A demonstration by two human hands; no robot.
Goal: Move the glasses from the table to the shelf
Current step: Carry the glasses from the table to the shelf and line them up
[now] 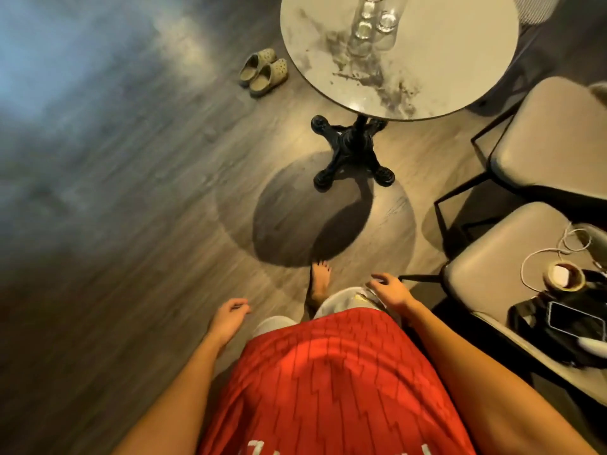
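Dim, warm light from above casts the table's (427, 60) round shadow on the floor (131, 224). Left side smears with motion blur (bluish glare in the corner); edges bow outward.

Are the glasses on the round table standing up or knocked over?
Standing up. The clear glasses sit close together on the round table, their thick bases down on the top. Whether anything is in them, I cannot tell.

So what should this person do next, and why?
Probably step closer to the round table. The glasses stand at its far side, and both the left hand and right hand hang empty by the hips, well short of them.
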